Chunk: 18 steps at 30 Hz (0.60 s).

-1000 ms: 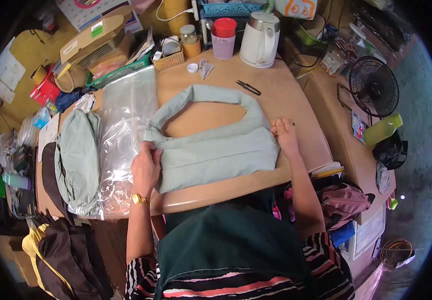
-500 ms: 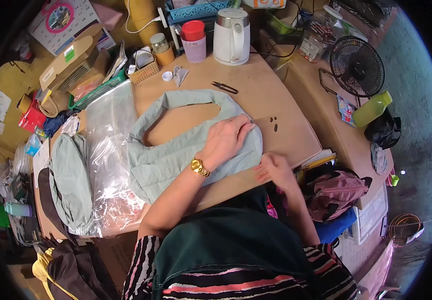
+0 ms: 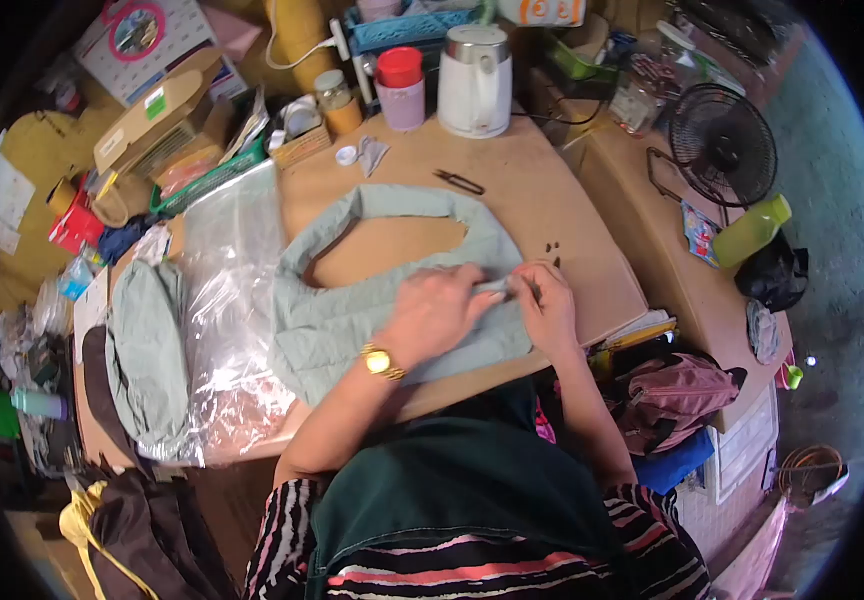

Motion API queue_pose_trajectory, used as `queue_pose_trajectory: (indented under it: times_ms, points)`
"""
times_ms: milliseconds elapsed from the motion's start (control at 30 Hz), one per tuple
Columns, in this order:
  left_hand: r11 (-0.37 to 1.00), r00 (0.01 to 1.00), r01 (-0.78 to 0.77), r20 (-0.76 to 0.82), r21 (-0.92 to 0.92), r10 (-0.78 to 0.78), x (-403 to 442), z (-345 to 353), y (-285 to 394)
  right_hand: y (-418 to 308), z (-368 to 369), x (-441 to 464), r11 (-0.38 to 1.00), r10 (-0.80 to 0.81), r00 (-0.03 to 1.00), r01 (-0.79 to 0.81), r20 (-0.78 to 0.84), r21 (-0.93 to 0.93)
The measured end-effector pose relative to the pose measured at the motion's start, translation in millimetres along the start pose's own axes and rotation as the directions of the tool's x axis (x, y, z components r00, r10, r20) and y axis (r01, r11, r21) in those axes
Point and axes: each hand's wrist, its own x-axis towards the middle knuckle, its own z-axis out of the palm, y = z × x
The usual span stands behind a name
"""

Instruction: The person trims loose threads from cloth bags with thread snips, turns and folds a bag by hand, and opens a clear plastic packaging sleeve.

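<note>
Pinching the grey-green cloth bag between narrowed fingertips, the left hand and right hand work close together, probably for control of one small fold; the table beneath them supports the rest, snips beyond.

**Yellow Wall Behind a Brown Table**

We see a curved-edged brown table filling the middle of the room, with a second brown worktop along its right side. Behind them, at the upper left, we find a yellow wall carrying a calendar and pale sheets of paper. A black fan stands on the worktop. To our right spreads a mottled blue-green surface; we cannot tell whether it is wall or floor. The light there looks cool and bluish.
</note>
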Motion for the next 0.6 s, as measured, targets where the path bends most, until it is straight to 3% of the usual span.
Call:
queue_pose_trajectory:
  times_ms: [33,67,167,233,267,333,367,433,467,500,533,567,600]
  points:
    - [0.996,0.997,0.047,0.057,0.073,-0.052,-17,-20,-12,1,10,-4,0.996,0.053,0.988,-0.062,0.144,0.057]
    - [0.989,0.993,0.096,0.051,0.112,-0.102,-38,-37,-30,-4,14,-6,0.93,0.269,0.942,-0.308,0.199,0.201]
    - [0.918,0.923,0.384,-0.01,0.096,-0.385,-103,-70,-82,17,22,-2,0.923,0.338,0.926,-0.361,0.167,0.136]
    - [0.845,0.844,0.534,-0.072,0.02,-0.532,-127,-71,-97,27,27,1,0.979,0.201,0.975,-0.202,0.09,0.003]
    - [0.836,0.823,0.548,-0.189,0.021,-0.535,-137,-59,-107,30,31,-1,0.98,0.193,0.974,-0.197,0.121,0.023]
    - [0.832,0.745,0.551,-0.413,-0.061,-0.524,-150,-44,-127,38,36,-3,0.96,0.168,0.944,-0.09,0.285,-0.266]
    - [0.818,0.725,0.573,-0.427,-0.061,-0.54,-159,-51,-137,43,33,-2,0.965,0.151,0.939,-0.073,0.308,-0.25]
    - [0.649,0.439,0.754,-0.66,-0.098,-0.61,-182,-72,-156,46,29,5,0.961,0.138,0.946,-0.056,0.294,-0.27]
    - [0.672,0.372,0.726,-0.741,-0.142,-0.559,-191,-91,-143,38,24,11,0.973,0.208,0.921,-0.161,0.33,-0.164]
    - [0.593,0.421,0.77,-0.512,-0.235,-0.749,-206,-101,-128,24,17,22,0.961,0.272,0.886,-0.268,0.374,-0.066]
    - [0.489,0.434,0.816,-0.232,-0.306,-0.87,-224,-103,-111,5,13,31,0.965,0.256,0.884,-0.256,0.392,-0.054]
    - [0.388,0.426,0.89,0.133,-0.241,-0.895,-236,-96,-95,-18,10,40,0.984,0.096,0.937,-0.038,0.335,-0.175]
    - [0.52,0.575,0.817,0.277,-0.249,-0.77,-234,-95,-61,-38,14,44,0.937,-0.079,0.953,0.171,0.293,-0.303]
